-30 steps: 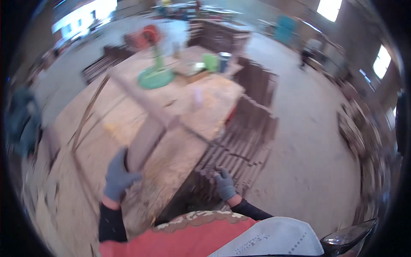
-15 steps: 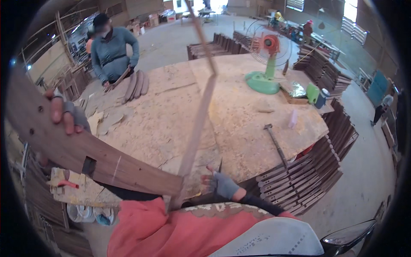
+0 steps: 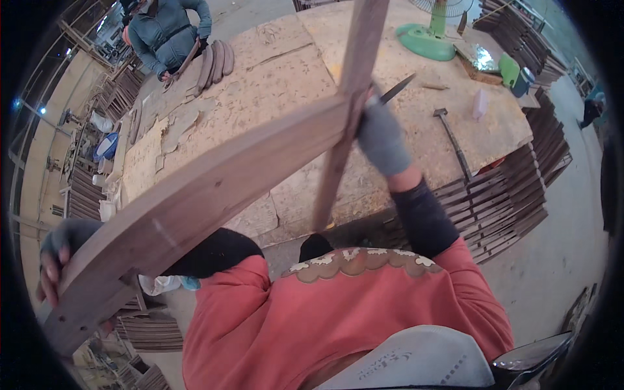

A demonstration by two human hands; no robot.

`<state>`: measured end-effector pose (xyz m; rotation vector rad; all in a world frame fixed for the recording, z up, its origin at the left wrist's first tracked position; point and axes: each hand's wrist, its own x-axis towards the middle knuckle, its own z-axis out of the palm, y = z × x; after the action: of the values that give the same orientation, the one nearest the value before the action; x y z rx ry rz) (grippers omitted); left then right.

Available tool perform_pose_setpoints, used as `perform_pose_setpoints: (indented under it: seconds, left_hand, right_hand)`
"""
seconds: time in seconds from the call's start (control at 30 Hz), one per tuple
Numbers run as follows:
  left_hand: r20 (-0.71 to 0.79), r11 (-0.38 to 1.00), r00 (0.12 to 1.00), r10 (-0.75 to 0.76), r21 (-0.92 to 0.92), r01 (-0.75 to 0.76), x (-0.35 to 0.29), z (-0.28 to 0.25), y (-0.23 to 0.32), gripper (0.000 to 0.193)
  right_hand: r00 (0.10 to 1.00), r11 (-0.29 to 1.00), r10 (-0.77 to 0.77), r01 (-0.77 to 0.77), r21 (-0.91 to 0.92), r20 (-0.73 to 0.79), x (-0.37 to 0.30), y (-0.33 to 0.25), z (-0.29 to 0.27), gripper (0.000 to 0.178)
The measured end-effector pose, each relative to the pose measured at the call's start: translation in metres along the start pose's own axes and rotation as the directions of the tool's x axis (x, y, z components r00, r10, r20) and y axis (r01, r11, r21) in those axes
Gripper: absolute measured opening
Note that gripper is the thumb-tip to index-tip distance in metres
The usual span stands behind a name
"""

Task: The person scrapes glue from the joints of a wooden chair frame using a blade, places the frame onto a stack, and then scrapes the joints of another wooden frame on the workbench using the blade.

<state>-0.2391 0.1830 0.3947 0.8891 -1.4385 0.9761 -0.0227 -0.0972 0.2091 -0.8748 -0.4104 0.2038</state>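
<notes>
We're curling left fingers (image 3: 49, 276) round a wooden piece (image 3: 218, 185), right hand (image 3: 383, 136) touching it, grip unclear; left of frame, a blue basin (image 3: 110, 142) is showing indistinct contents

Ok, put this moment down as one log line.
left hand: gripping curved board | right hand: at joint with straight board, dark blade jutting beside it | hammer: on table
</notes>
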Motion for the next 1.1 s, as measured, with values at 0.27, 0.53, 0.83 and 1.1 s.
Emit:
perform_pose_setpoints:
  seconds: [0.27, 0.53, 0.83, 1.1]
  left_hand:
    - [-0.835, 0.394, 0.483, -0.265, 0.364, 0.844, -0.155, 0.031, 0.01, 0.091]
    - [-0.715, 0.161, -0.202, -0.67, -0.406, 0.9, -0.307, 0.05, 0.015, 0.046]
    - [-0.413, -0.302, -0.661, -0.627, -0.653, 0.694, -0.379, 0.049, -0.002, 0.045]
    - [-0.301, -0.386, -0.751, -0.587, -0.712, 0.587, -0.389, 0.08, 0.004, 0.046]
  right_hand:
    - [0.958, 0.96, -0.148, 0.08, -0.267, -0.245, -0.008, -0.07, -0.084, 0.046]
    - [0.899, 0.723, 0.045, -0.33, -0.606, -0.435, -0.068, -0.018, -0.169, 0.041]
    - [0.791, 0.529, 0.171, -0.576, -0.623, -0.587, -0.101, 0.031, -0.252, 0.038]
    - [0.814, 0.572, 0.149, -0.534, -0.622, -0.561, -0.115, 0.02, -0.271, 0.039]
